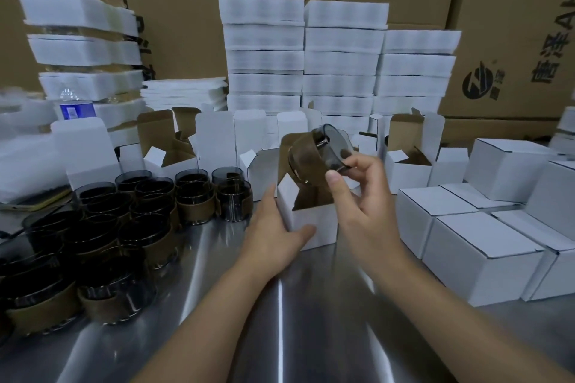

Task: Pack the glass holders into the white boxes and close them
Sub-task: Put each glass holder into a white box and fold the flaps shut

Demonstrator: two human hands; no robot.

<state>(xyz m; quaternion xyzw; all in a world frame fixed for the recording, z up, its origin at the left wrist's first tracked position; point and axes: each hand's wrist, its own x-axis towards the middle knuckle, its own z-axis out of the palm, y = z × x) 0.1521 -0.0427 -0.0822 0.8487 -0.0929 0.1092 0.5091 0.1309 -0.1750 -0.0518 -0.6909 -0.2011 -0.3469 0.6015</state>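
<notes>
Glass holders [124,227], dark glass in brown leather bands, crowd the near left of the steel table [280,336]. They stand upright and touch one another out to the left border of the view. Closed white boxes [482,252] fill the near right in tight rows. Between the two groups runs a bare strip of steel where both forearms reach forward, and it narrows toward the middle of the table.

At the strip's far end stands an open white box [314,227], its lid flap up at the back. The left hand [273,227] grips its near left corner, thumb across the front wall and fingers along the left wall. The right hand [357,196] is raised just right of the box. It pinches one glass holder [320,152], thumb on the leather band and fingers curled round the glass end. That holder is tilted on its side in the air, above the box's opening and up-left of the palm. Whether it touches the raised flap cannot be told.

Close behind stands a row of open boxes [174,146]. Beyond them are stacked white foam trays [339,56], with a water bottle [73,106] at far left. Cardboard cartons [186,25] wall off the back.
</notes>
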